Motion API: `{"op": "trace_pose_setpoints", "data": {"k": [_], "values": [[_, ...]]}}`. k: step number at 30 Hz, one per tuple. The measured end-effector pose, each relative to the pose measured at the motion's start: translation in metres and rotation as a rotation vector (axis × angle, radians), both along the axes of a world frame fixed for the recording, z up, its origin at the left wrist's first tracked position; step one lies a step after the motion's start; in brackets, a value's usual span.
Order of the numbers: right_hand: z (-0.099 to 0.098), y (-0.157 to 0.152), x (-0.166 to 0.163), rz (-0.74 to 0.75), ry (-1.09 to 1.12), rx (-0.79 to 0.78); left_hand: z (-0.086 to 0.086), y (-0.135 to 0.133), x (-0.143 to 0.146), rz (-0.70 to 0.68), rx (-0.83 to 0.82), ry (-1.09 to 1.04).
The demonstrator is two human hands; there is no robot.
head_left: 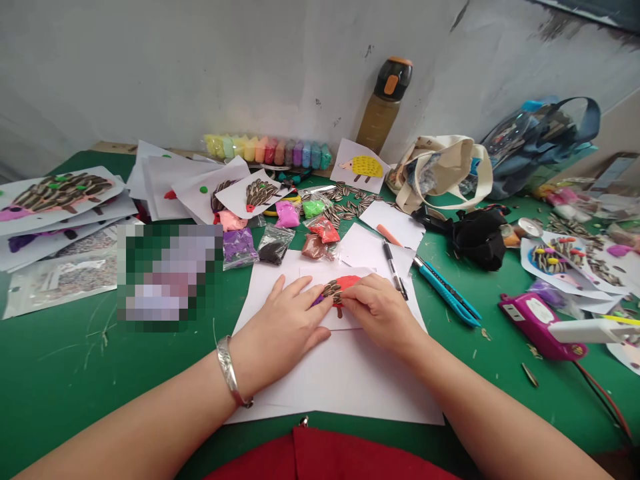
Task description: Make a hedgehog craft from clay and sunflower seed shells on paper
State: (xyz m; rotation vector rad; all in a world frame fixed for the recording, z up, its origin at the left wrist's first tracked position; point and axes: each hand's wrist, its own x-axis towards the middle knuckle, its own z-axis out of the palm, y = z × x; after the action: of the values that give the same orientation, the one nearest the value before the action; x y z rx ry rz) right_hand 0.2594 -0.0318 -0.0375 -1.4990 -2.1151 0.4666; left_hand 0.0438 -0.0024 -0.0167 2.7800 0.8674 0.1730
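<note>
My left hand lies flat with its fingers spread, steadying a small white card on larger white sheets. On the card is a hedgehog-like picture in red clay, with striped sunflower seeds stuck on its left part and a bit of purple clay by my left fingertips. My right hand pinches at the seeds' right edge, thumb and forefinger together on the picture. Whatever sits between those fingertips is hidden. A black pen lies just beyond my right hand.
Bags of coloured clay and a heap of loose sunflower seeds lie behind the card. A blue cutter and a magenta glue gun-like device are on the right. Finished seed pictures are stacked left. A bottle stands by the wall.
</note>
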Motion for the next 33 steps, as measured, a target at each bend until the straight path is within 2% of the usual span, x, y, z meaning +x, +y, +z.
{"op": "trace_pose_setpoints", "data": {"k": [6, 12, 25, 30, 33], "values": [[0.002, -0.001, -0.001, 0.003, 0.005, -0.001, -0.001, -0.001, -0.001, 0.001, 0.003, -0.007], [0.007, -0.002, 0.009, -0.123, -0.033, -0.001, 0.0, 0.0, 0.001, 0.007, 0.015, -0.012], [0.005, -0.002, 0.001, -0.051, -0.091, -0.005, 0.001, -0.001, 0.0, 0.006, 0.0, 0.001], [0.005, -0.001, 0.003, -0.051, -0.069, -0.031, 0.0, 0.0, 0.0, 0.003, 0.013, -0.006], [0.008, 0.001, 0.007, -0.104, -0.059, -0.039, 0.0, 0.0, 0.0, 0.001, 0.014, -0.004]]}}
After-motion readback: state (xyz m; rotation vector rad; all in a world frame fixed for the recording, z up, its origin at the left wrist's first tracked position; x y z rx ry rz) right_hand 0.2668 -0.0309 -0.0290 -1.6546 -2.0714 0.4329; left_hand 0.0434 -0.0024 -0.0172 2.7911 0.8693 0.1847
